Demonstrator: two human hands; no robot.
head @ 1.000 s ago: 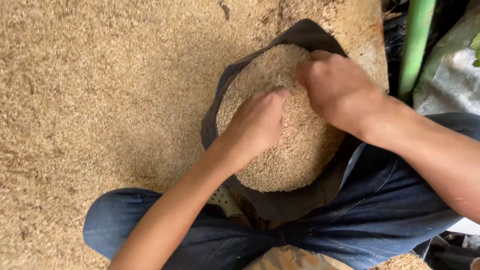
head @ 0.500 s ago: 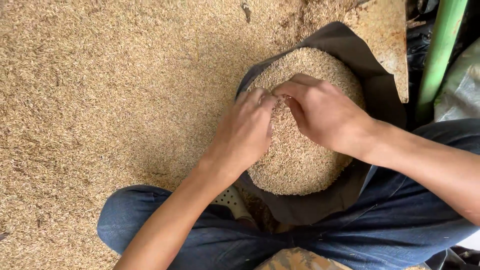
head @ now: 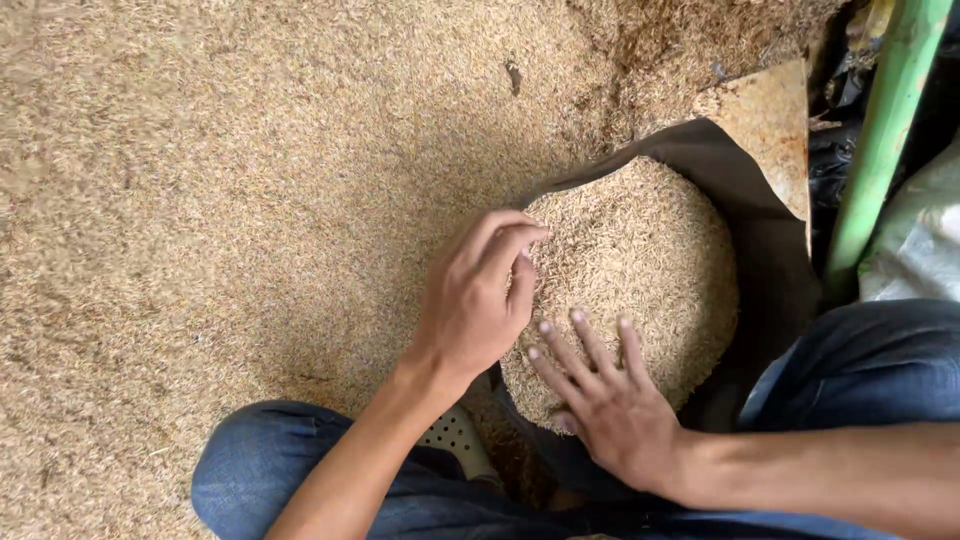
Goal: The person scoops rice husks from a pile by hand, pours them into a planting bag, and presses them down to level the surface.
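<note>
Loose grain on the floor spreading across the left and far side, left hand curling half-closed at the left rim of the dark sack, holding nothing visible, right hand lying flat, fingers spread, on the near edge of the grain heap filling it, green pole standing far right

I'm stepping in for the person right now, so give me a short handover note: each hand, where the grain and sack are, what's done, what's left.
Left hand: fingers curled, at the near-left rim of the dark, open-mouthed sack, touching the grain.
Right hand: open, fingers spread, palm flat on the heap of tan unhusked grain in the sack.
Things: the sack sits between the person's knees in blue jeans; a wide layer of loose grain on the floor lies to its left; a green pole stands at right.
Done: sack looks heaped nearly to the rim.
Left: much grain is on the floor; sack mouth open.
</note>
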